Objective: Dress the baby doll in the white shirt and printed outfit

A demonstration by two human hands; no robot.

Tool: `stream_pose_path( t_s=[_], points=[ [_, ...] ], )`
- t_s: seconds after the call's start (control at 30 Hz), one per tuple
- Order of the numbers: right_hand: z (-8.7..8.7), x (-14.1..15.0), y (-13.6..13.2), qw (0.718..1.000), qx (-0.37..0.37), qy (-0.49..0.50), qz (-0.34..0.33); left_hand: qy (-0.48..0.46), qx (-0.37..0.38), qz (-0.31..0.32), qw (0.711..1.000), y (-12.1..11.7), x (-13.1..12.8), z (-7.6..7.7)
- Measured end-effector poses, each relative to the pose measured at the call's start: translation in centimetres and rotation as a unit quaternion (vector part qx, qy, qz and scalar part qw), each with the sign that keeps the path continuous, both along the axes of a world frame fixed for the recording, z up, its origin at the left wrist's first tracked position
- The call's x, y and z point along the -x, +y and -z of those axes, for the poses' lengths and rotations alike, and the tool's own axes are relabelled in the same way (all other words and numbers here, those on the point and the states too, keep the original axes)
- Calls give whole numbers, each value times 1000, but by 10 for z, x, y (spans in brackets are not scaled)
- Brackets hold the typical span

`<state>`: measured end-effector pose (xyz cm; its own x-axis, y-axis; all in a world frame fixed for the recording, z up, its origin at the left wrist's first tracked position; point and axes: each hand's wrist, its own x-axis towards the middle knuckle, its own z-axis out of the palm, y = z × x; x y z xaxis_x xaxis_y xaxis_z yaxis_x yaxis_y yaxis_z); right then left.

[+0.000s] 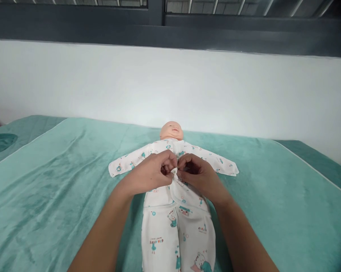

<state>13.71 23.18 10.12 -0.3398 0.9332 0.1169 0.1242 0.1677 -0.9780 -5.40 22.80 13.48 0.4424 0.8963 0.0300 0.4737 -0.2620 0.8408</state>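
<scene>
A baby doll (170, 130) lies on its back, dressed in a white printed baby jacket (156, 196) and matching trousers (160, 234). Over the doll's chest, my left hand (156, 170) pinches the jacket's front edge from the left. My right hand (200, 173) grips the same edge from the right, its fingertips almost touching the left ones. Between them a small bunched bit of cloth shows, with what looks like a small round fastener. The fingers partly hide it. Both jacket sleeves stretch out sideways, flat on the bed.
A teal plush cover (59, 189) spreads under the doll, with wrinkles on the left. Behind the doll's head rises a white wall (170, 83), below a dark window frame (156, 34) with bars. A darker teal piece (323, 158) lies at the right edge.
</scene>
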Motion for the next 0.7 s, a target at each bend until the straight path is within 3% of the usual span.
stream_pose_path(
  t_s=[0.37, 0.57, 0.7],
  points=[
    [-1, -5, 0, 999, -4, -15, -36, -38, 15, 3, 999, 0, -1, 3],
    [0, -3, -1, 1000, -17, -24, -9, -58, 24, -1, 998, 1, 0, 4],
    [0, -4, 0, 1000, 1, -11, 1, -106, 89, 15, 990, 2, 5, 4]
  ],
)
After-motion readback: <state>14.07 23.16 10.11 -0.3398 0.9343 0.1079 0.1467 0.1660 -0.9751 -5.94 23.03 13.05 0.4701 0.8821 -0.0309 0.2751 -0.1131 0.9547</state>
